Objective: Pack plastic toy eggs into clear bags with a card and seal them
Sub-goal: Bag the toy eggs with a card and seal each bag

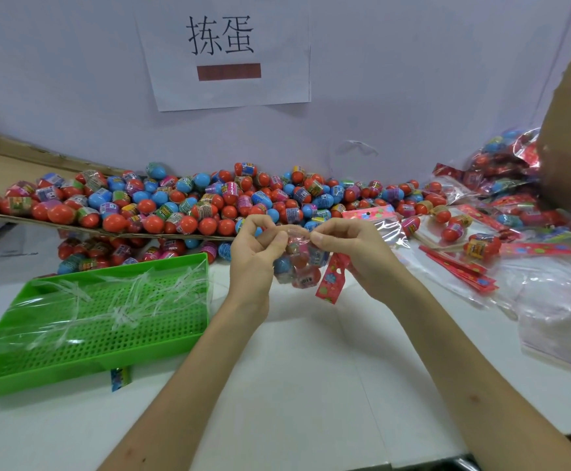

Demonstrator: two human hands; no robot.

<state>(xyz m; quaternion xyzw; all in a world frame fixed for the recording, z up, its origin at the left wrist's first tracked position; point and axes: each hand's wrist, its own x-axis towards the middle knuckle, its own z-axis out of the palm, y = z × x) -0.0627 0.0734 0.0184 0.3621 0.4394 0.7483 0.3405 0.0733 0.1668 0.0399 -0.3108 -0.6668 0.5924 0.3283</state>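
Pinching the mouth of a small clear plastic bag of toy eggs (299,263), the left hand (258,248) and right hand (357,253) hold it just above the white table (311,351), fingertips closed on the film. One red printed card (332,279) shows at its right side. It's light, slick, crinkly stuff, best gripped at the neck, above the hard eggs. There are maybe four inside, hard to count. Left sits one green perforated plastic tray (83,370) of clear strips (120,314). Far back lies a heap of loose eggs (175,202), dozens.

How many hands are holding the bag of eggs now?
2. The left hand pinches the top of the bag on its left; the right hand pinches it on the right. Neither is hidden.
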